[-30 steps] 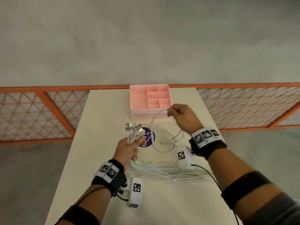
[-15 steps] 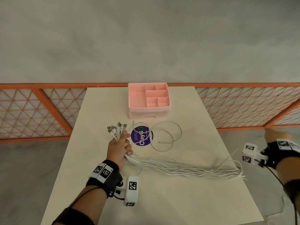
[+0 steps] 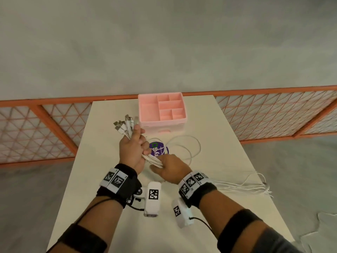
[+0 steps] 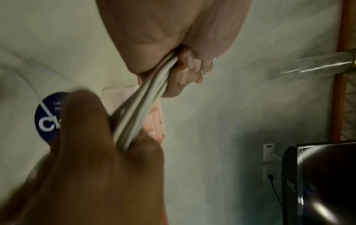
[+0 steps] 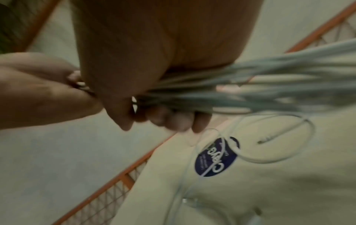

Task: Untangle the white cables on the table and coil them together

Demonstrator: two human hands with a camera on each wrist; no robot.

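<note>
1. So, L hand (image 3: 132,152): fingers curled tight round the bundle of white cables (image 3: 151,160), gripped just below the plugs. The wrist view shows the same fist with cords coming out under the curled fingers (image 4: 189,73).
2. R hand (image 3: 170,169): fingers and thumb wrapped round the same bundle, just beside the L fist, nearly touching it (the R wrist view is blurred, but the curled fingers (image 5: 173,120) over the cords are plain).
3. Plug ends (image 3: 125,127) fan up and away from the person out of the top of the L fist, held above the table (image 3: 228,161), near the front-left corner of the pink organizer (image 3: 162,111).
4. Bundle's long axis: from the L fist it slants down-right into the R hand, passes under the R wrist, then runs right along the tabletop; the loose tail ends (image 3: 259,185) lie by the table's right edge, well apart from both hands.
5. One separate white cable (image 3: 189,143) lies looped on the table just beyond the R hand, partly across a round purple sticker (image 3: 158,149); neither hand holds it.
6. Orange lattice railing (image 3: 273,114) stands behind the table, with grey floor beyond.
</note>
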